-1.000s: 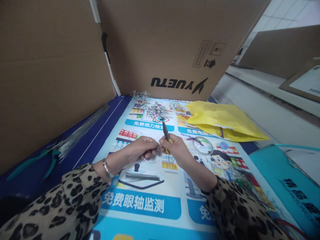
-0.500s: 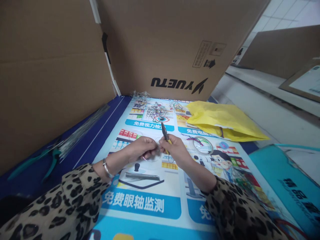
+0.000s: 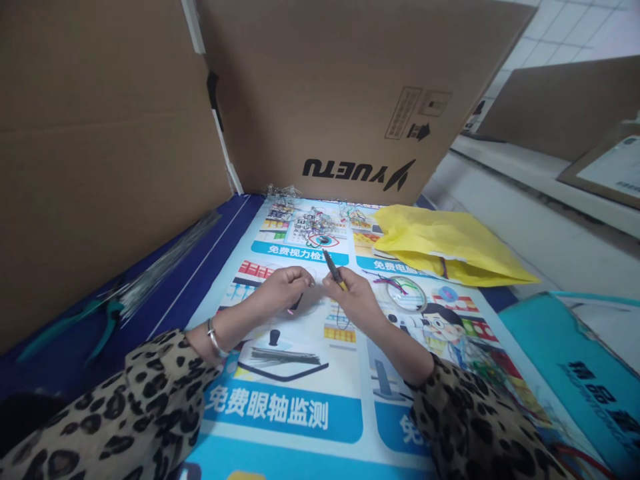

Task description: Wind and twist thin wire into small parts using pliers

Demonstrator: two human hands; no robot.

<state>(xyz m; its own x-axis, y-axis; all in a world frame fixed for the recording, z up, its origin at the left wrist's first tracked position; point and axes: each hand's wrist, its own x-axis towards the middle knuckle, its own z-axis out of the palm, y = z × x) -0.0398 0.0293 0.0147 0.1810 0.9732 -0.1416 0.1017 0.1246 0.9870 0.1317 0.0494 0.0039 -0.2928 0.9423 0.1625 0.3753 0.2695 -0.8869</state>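
My right hand (image 3: 354, 293) is closed around small long-nose pliers (image 3: 332, 265) with a dark pointed nose and a bit of yellow handle showing. The nose points up and to the left. A thin dark loop of wire (image 3: 342, 319) hangs just under this hand. My left hand (image 3: 287, 290) is pinched shut, a short gap to the left of the right one. Whatever its fingertips hold is too fine to make out; a small pinkish end shows below them. Beneath the left hand, a bundle of thin wires (image 3: 285, 356) lies on the printed sheet (image 3: 345, 393).
Green-handled pliers (image 3: 107, 327) and a long wire bundle (image 3: 165, 267) lie at left. Tangled wire pieces (image 3: 315, 223) sit at the back. At right are a clear ring with purple strands (image 3: 406, 293), a yellow bag (image 3: 450, 243) and a teal box (image 3: 570, 360). Cardboard (image 3: 325, 87) stands behind.
My hands have drawn slightly apart, and the pliers' nose has tipped a little more to the left. The bundle and other objects stay where they were.
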